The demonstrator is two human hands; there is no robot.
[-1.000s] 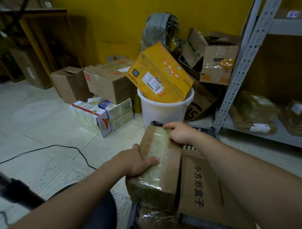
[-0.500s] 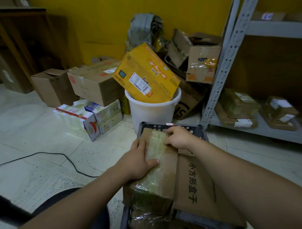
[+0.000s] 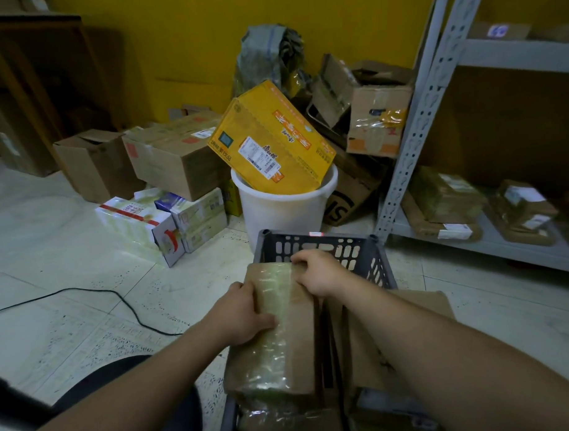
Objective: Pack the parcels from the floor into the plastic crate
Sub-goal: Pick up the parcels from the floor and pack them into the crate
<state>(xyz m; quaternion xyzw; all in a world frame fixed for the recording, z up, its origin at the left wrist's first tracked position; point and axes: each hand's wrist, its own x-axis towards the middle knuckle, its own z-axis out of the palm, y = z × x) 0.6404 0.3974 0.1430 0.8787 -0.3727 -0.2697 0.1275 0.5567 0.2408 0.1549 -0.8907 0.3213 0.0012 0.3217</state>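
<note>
Brown taped parcel [image 3: 274,331], dark grey slotted crate [image 3: 323,246], white bucket [image 3: 283,209] holding a yellow box [image 3: 271,141] (orange lettering), yellow wall [image 3: 190,41].

The taped parcel [image 3: 274,328] came back toward the near side and sank lower in the plastic crate [image 3: 370,260], so its far edge left the crate's far rim and the slotted far wall showed. The left hand [image 3: 238,313] and right hand [image 3: 317,272] travelled with it, gripping its left side and far edge
</note>
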